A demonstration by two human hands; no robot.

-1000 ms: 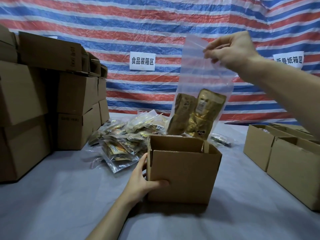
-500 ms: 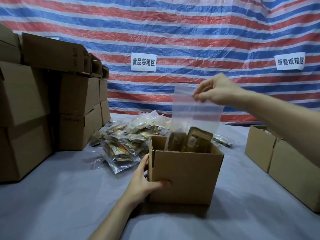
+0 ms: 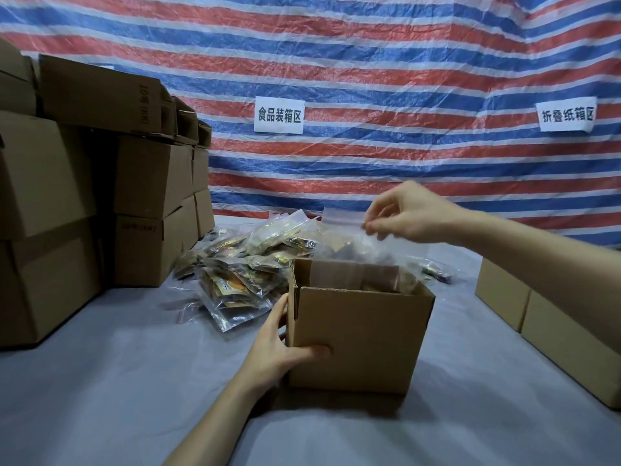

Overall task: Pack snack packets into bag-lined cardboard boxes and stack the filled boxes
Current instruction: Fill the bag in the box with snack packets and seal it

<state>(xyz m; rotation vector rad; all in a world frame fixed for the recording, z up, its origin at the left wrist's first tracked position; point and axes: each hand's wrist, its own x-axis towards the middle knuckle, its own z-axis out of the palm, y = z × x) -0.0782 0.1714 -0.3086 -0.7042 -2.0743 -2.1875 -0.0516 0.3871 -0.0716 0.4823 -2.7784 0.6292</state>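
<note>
The right hand is pinching the top of the clear bag sitting in the box; the left hand is gripping the box's corner

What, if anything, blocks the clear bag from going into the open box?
Nothing visible. The clear bag, pinched by the right hand, is partly inside the open box; the left hand holds its outer side.

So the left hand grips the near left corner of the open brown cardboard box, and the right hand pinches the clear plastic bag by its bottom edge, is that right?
Not quite. The head view shows the right hand pinching the clear plastic bag by its top edge, above the open brown cardboard box. The left hand does grip the near left corner.
</note>
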